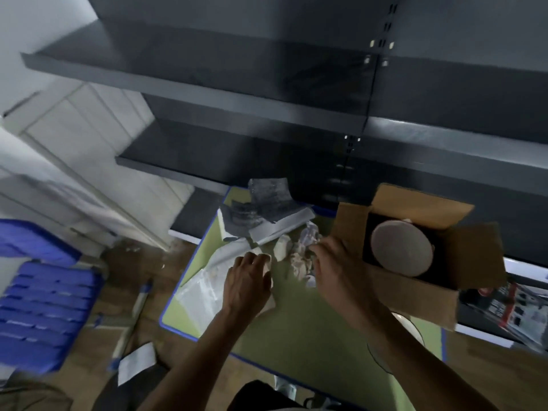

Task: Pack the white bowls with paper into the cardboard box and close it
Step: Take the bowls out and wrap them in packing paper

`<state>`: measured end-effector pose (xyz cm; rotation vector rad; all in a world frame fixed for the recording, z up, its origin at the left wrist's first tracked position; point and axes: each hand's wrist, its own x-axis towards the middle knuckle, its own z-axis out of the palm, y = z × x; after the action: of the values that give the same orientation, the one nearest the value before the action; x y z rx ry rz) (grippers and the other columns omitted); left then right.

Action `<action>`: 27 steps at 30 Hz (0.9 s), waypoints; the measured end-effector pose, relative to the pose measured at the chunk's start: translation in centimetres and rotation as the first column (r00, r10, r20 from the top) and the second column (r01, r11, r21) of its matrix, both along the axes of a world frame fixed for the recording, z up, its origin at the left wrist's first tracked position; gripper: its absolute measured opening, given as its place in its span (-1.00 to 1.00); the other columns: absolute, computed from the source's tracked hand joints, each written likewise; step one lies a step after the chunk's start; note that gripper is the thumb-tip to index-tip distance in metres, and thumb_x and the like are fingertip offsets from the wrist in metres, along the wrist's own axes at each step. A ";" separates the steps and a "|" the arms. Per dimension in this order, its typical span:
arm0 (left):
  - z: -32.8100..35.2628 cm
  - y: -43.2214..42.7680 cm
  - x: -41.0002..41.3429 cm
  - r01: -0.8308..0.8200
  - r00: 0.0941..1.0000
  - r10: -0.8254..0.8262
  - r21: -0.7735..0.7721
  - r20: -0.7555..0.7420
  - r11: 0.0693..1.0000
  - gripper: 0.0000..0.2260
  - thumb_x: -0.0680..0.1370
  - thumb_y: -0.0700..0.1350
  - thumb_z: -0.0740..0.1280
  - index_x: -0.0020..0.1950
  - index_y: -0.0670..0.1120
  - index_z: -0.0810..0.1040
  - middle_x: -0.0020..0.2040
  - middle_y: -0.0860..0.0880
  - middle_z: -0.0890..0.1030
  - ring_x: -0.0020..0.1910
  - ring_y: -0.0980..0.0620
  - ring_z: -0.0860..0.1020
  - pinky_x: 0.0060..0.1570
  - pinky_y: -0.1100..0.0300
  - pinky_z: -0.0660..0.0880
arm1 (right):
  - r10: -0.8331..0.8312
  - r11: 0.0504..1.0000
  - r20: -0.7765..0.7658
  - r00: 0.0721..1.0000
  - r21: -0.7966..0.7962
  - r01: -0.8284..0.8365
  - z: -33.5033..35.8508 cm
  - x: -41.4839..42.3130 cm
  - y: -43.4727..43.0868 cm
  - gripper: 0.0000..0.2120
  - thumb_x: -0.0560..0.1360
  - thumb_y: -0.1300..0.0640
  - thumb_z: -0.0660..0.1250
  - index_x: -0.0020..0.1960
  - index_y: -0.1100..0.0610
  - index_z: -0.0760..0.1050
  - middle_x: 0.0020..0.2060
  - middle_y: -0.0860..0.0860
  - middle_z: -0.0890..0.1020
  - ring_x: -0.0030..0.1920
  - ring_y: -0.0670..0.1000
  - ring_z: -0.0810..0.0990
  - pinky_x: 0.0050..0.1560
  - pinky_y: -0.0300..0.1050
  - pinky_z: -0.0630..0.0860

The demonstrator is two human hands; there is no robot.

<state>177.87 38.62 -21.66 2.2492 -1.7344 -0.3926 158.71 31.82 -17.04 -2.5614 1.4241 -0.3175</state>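
Observation:
An open cardboard box (415, 295) stands at the right edge of the green table (296, 327), flaps up. Inside it a white bowl (401, 247) lies bottom up. Crumpled paper (302, 256) lies on the table just left of the box. My right hand (335, 268) reaches over that crumpled paper, fingers curled at it; the blur hides whether it grips. My left hand (249, 280) rests with curled fingers on a flat sheet of white paper (204, 289). Newspaper sheets (267, 212) lie at the far end of the table.
Dark metal shelves (267, 84) rise behind the table. A blue plastic crate (38, 307) sits on the floor at left. Magazines (519, 310) lie on a low ledge at right. A rim of another white bowl (410, 324) peeks out beside my right forearm.

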 end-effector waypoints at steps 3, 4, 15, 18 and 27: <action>-1.3 1.3 2.6 -0.076 0.997 0.073 0.105 0.034 0.992 -0.63 0.53 -0.05 0.34 0.34 0.00 0.49 0.23 -0.06 0.55 0.15 -0.14 0.52 0.03 0.00 0.50 | 0.117 0.984 -0.005 0.993 0.132 -0.116 -2.3 2.5 0.4 -0.72 0.56 0.08 0.21 0.25 0.04 0.46 0.13 0.00 0.51 0.17 0.05 0.48 -0.01 -0.05 0.53; -1.7 1.5 3.4 -0.096 0.995 0.090 0.143 0.052 0.985 -0.60 0.54 -0.04 0.33 0.38 0.01 0.45 0.27 -0.05 0.52 0.20 -0.12 0.49 0.06 0.01 0.49 | 0.143 0.976 -0.011 0.990 0.166 -0.139 -3.0 3.2 0.5 -0.72 0.57 0.08 0.19 0.26 0.05 0.46 0.14 0.00 0.51 0.18 0.05 0.48 0.01 -0.05 0.53; -5.8 -0.2 6.6 -0.110 0.983 0.062 0.279 0.173 0.954 -0.43 0.54 -0.02 0.33 0.50 -0.01 0.20 0.29 -0.09 0.43 0.22 -0.11 0.43 0.14 0.02 0.42 | 0.143 0.838 0.020 0.990 0.529 -0.132 -10.0 8.2 0.8 -0.68 0.59 0.07 0.23 0.33 0.07 0.44 0.21 0.05 0.59 0.20 0.06 0.56 0.13 -0.09 0.50; -6.3 -0.4 6.6 -0.108 0.976 0.053 0.260 0.213 0.959 -0.51 0.55 -0.12 0.27 0.47 -0.02 0.25 0.17 -0.08 0.46 0.10 -0.11 0.45 0.06 0.04 0.39 | 0.096 0.792 0.053 0.994 0.601 -0.109 -10.6 8.7 0.7 -0.68 0.59 0.08 0.24 0.32 0.11 0.47 0.23 0.07 0.59 0.24 0.08 0.55 0.21 -0.04 0.49; -4.4 -1.3 7.3 -0.111 0.982 0.091 0.118 0.167 0.987 -0.78 0.59 -0.15 0.18 0.16 -0.04 0.55 -0.13 -0.03 0.62 -0.22 -0.09 0.58 -0.24 0.13 0.41 | -0.116 0.772 0.160 0.980 0.636 -0.013 -9.2 8.4 0.1 -0.77 0.57 -0.04 0.29 0.08 0.10 0.55 -0.04 -0.02 0.65 -0.08 -0.09 0.59 -0.15 -0.27 0.45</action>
<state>185.19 37.35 -26.05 2.5111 -1.7048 -0.3149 167.12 31.88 -26.25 -1.8854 1.2529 -0.0584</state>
